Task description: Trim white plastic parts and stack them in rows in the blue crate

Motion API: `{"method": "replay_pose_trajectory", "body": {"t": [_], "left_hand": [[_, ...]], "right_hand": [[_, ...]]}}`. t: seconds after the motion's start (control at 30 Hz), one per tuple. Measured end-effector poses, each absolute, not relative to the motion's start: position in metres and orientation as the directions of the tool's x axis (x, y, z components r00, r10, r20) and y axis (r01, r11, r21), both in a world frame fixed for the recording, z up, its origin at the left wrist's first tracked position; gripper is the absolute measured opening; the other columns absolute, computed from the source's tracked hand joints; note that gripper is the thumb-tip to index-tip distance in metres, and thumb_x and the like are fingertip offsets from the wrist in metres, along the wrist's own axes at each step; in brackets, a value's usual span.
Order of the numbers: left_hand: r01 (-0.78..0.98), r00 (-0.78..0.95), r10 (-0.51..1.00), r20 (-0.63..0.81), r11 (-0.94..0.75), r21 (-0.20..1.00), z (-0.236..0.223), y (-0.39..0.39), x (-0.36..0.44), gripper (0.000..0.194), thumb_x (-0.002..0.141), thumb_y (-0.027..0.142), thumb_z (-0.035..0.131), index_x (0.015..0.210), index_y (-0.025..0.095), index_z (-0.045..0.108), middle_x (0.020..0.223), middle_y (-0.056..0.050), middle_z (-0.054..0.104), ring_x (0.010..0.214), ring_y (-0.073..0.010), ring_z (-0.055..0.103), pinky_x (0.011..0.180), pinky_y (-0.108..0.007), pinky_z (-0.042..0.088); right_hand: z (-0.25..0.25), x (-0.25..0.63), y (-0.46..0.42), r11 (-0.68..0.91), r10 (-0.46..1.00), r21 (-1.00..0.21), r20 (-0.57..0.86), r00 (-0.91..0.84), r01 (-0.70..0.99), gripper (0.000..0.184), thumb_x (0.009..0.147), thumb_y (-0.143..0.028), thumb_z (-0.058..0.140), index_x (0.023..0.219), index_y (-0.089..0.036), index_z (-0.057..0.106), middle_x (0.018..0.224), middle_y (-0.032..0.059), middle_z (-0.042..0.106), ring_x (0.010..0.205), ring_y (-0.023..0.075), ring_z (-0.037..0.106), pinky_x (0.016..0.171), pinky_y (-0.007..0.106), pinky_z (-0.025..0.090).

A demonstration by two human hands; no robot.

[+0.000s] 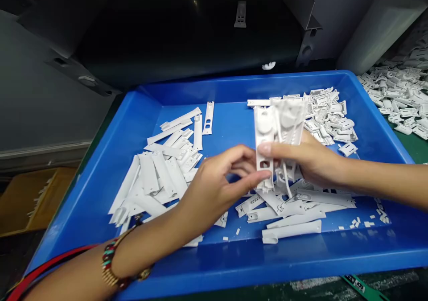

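Several long white plastic parts point(265, 127) are held upright as a bunch over the blue tray point(200, 272). My right hand point(310, 160) is closed round the bunch from the right, its thumb pressed on the front part. From the left, my left hand point(222, 176) pinches the lower end of that front part, thumb in front and fingers partly hidden behind. The rear parts of the bunch are blurred. Below the hands lies a loose pile of similar white strips point(294, 226).
Another pile of long white parts point(163, 174) fills the tray's left side. Small white clips point(329, 113) are heaped at its back right, with more small pieces point(409, 91) outside. A dark conveyor belt point(187, 33) carries one white part point(240, 14). A green tool point(363, 286) lies in front.
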State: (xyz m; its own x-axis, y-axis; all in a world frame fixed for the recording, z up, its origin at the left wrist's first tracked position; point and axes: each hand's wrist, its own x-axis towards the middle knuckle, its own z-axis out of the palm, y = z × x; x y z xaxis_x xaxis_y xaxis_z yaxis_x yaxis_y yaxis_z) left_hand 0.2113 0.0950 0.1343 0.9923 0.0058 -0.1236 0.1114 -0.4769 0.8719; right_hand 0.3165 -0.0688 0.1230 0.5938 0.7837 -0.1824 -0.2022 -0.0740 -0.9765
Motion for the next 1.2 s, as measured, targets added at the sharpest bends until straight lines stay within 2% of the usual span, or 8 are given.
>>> {"method": "replay_pose_trajectory", "body": {"t": [0.1,0.3,0.43,0.6,0.77,0.93,1.07,1.2], "left_hand": [[-0.020,0.998,-0.064,-0.024,-0.613,0.789,0.121,0.103,0.214,0.028,0.095,0.042,0.052,0.111,0.021,0.060,0.108,-0.007,0.068,0.099,-0.0206,0.064,0.087,-0.035,0.054],[-0.461,0.829,-0.560,-0.007,-0.689,0.560,0.082,0.107,0.216,0.027,0.089,0.020,0.062,0.115,0.026,0.064,0.123,-0.007,0.064,0.126,-0.0277,0.048,0.105,-0.047,0.039],[-0.375,0.858,-0.510,-0.062,-0.703,0.604,0.087,0.107,0.219,0.006,0.090,0.026,0.060,0.093,0.021,0.063,0.097,-0.004,0.068,0.098,-0.0215,0.060,0.091,-0.037,0.045],[-0.108,0.932,-0.293,-0.214,-0.788,0.606,0.106,0.120,0.217,0.023,0.091,0.043,0.057,0.095,0.021,0.061,0.084,-0.002,0.067,0.069,-0.0172,0.059,0.058,-0.026,0.043],[-0.120,0.967,-0.198,-0.160,-0.909,0.400,0.115,0.141,0.212,0.034,0.094,0.046,0.045,0.107,0.021,0.064,0.104,-0.010,0.068,0.091,-0.0264,0.061,0.075,-0.037,0.047],[-0.287,0.919,-0.344,-0.193,-0.919,0.271,0.113,0.126,0.209,0.026,0.084,0.047,0.065,0.086,0.021,0.068,0.090,-0.007,0.065,0.087,-0.0259,0.055,0.084,-0.045,0.042],[-0.319,0.834,-0.432,-0.343,-0.885,0.339,0.105,0.109,0.208,0.014,0.080,0.030,0.071,0.086,0.018,0.067,0.091,-0.007,0.065,0.087,-0.0243,0.056,0.082,-0.040,0.043],[-0.058,0.897,-0.296,-0.328,-0.816,0.576,0.112,0.117,0.208,0.012,0.085,0.031,0.059,0.090,0.021,0.063,0.095,-0.004,0.066,0.084,-0.0206,0.059,0.070,-0.030,0.046]], "right_hand": [[0.132,0.324,-0.071,0.025,0.690,-0.981,-0.122,0.713,-0.193,0.023,0.079,-0.041,0.070,0.089,-0.022,0.064,0.094,0.0046,0.068,0.086,0.0209,0.066,0.071,0.035,0.058],[0.138,0.335,-0.074,-0.045,0.588,-0.988,-0.145,0.795,-0.147,0.022,0.085,-0.036,0.066,0.102,-0.022,0.065,0.091,0.0031,0.068,0.085,0.0208,0.069,0.071,0.036,0.059],[0.134,0.335,-0.072,-0.071,0.605,-0.988,-0.149,0.782,-0.134,0.031,0.085,-0.039,0.068,0.110,-0.021,0.062,0.090,0.0033,0.067,0.077,0.0176,0.068,0.064,0.030,0.057],[0.135,0.334,-0.072,-0.028,0.637,-0.984,-0.154,0.756,-0.177,0.030,0.083,-0.034,0.072,0.109,-0.023,0.062,0.084,0.0010,0.065,0.071,0.0146,0.064,0.064,0.027,0.054],[0.136,0.329,-0.072,-0.014,0.649,-0.986,-0.136,0.749,-0.167,0.020,0.084,-0.030,0.071,0.101,-0.022,0.063,0.075,-0.0016,0.061,0.063,0.0122,0.060,0.063,0.027,0.053],[0.132,0.327,-0.073,-0.048,0.673,-0.993,-0.113,0.731,-0.110,0.023,0.082,-0.035,0.074,0.100,-0.024,0.065,0.077,-0.0015,0.062,0.065,0.0128,0.060,0.063,0.027,0.053],[0.130,0.327,-0.073,-0.181,0.703,-0.984,-0.126,0.700,0.004,0.024,0.078,-0.035,0.076,0.098,-0.024,0.067,0.072,-0.0003,0.062,0.063,0.0157,0.059,0.060,0.030,0.051],[0.122,0.326,-0.074,-0.316,0.803,-0.926,-0.145,0.578,0.207,0.016,0.072,-0.031,0.079,0.078,-0.024,0.067,0.071,0.0002,0.063,0.062,0.0168,0.058,0.054,0.028,0.046]]}}
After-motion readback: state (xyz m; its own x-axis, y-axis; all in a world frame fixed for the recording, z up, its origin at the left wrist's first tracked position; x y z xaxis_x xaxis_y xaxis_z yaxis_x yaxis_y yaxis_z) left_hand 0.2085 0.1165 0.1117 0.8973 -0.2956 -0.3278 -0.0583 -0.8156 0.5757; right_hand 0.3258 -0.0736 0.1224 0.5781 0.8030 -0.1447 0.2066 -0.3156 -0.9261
